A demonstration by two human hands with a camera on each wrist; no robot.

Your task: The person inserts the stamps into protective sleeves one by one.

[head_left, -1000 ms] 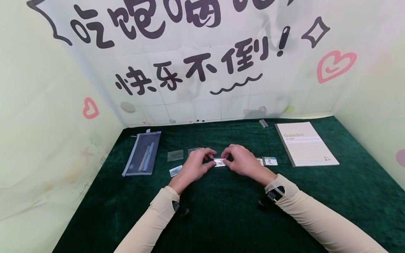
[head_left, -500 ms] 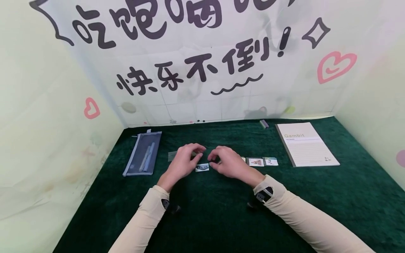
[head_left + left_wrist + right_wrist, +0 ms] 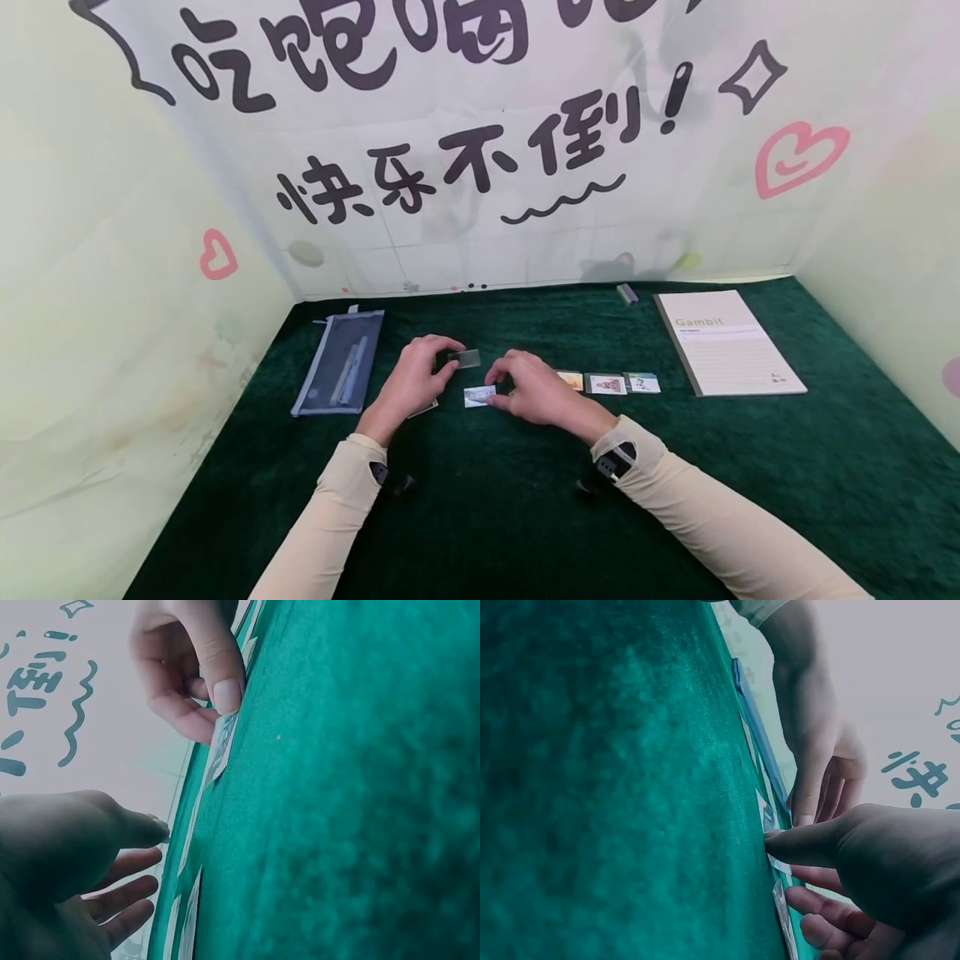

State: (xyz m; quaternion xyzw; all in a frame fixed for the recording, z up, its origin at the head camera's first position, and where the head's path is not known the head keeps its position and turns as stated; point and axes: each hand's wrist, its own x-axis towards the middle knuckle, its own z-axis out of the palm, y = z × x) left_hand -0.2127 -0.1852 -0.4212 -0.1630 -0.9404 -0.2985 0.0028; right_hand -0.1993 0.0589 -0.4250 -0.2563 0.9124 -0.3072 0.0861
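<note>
In the head view my right hand (image 3: 534, 387) pinches the right edge of a small picture card (image 3: 477, 397) between thumb and fingers. The left wrist view shows the same card (image 3: 223, 746) under the right thumb. My left hand (image 3: 411, 377) hovers just left, fingers loosely bent and spread from the thumb (image 3: 142, 829), with nothing gripped. Close to its fingertips lies a clear plastic sleeve (image 3: 468, 358) on the cloth. Part of another card (image 3: 423, 409) shows beneath the left wrist.
Several picture cards lie in a row to the right, among them one with a red print (image 3: 606, 384) and the end card (image 3: 643, 382). A mesh zip pouch with pens (image 3: 337, 367) lies left, a notebook (image 3: 731, 342) right. A small purple eraser-like block (image 3: 627, 294) sits far back.
Both hands have moved left from the middle, leaving the row of cards more visible. The right hand has come down onto the picture card and taken its edge. The left hand has shifted beside the sleeve.
</note>
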